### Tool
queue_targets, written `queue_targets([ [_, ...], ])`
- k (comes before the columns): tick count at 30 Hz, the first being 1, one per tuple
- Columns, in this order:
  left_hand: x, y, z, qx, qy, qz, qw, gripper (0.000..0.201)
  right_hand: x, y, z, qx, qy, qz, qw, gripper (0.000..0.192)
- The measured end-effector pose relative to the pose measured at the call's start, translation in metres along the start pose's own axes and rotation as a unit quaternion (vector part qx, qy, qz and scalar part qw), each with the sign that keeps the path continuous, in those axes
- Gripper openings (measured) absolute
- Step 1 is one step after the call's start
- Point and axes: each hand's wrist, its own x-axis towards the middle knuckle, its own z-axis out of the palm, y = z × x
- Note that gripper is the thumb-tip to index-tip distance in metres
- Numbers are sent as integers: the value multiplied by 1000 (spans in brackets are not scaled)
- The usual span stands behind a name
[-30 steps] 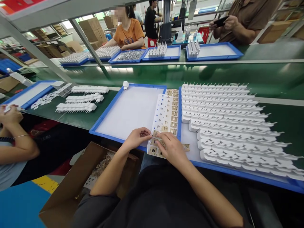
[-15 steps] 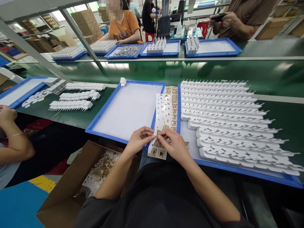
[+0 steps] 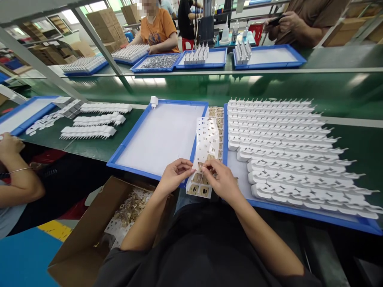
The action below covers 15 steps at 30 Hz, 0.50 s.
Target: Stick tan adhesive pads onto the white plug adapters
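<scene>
A white sheet of tan die-cut stickers (image 3: 207, 139), its upper part peeled bare, lies across the gap between two blue trays and hangs over the front edge. At its left side my left hand (image 3: 175, 176) is closed, thumb and index fingertip pinched together over the sheet. My right hand (image 3: 221, 179) is also closed in a pinch, a little to the right above the stickers. Whatever is between the fingertips of either hand is too small to make out. Under the sheet lies another strip of tan stickers (image 3: 220, 115).
A blue tray (image 3: 155, 139) on the left bears one white plug adapter (image 3: 154, 101). Rows of white plug housings fill the right tray (image 3: 225, 127). A cardboard box (image 3: 80, 227) with scrap stands below. Co-workers sit at left and across the green bench (image 3: 179, 85).
My right fingertips have drawn slightly apart from my left ones, to the right and up. The left hand has barely moved. The view has shifted a little.
</scene>
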Motion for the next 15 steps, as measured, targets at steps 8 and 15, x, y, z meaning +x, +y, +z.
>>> queue_targets([
  [8, 16, -5, -22, 240, 89, 74, 964, 37, -15, 12, -15, 122, 91, 56, 987, 43],
  [15, 5, 25, 14, 192, -46, 112, 974, 49, -29, 17, -21, -119, 211, -253, 937, 13],
])
